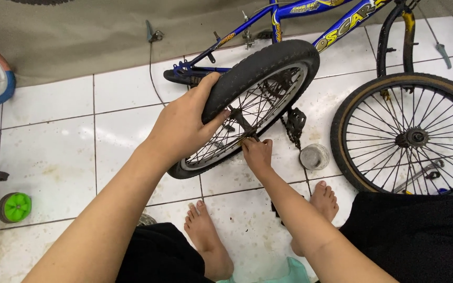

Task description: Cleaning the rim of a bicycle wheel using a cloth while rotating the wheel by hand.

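Left hand (pixel 184 126) is clamped over the tyre of a loose black wheel (pixel 247 105), thumb on the tread and fingers curled round to the rim side, holding it tilted on edge above the white tiled floor (pixel 53 136). Right hand (pixel 258 152) sits lower, fingers pinched together at the hub where the spokes meet; whether they grip a small part there I cannot tell. From the left hand the hub lies down and to the right, so the right hand is much the nearer to it. The wheel slants from lower left up to upper right, its top edge close to the blue frame (pixel 289 15) lying behind. Just right of the right hand a pedal (pixel 294 123) hangs, with a small grey tin (pixel 314 156) on the floor beside it. A second wheel (pixel 412 136) with a tan sidewall lies further right, well apart. Two bare feet rest on the tiles below the hands.
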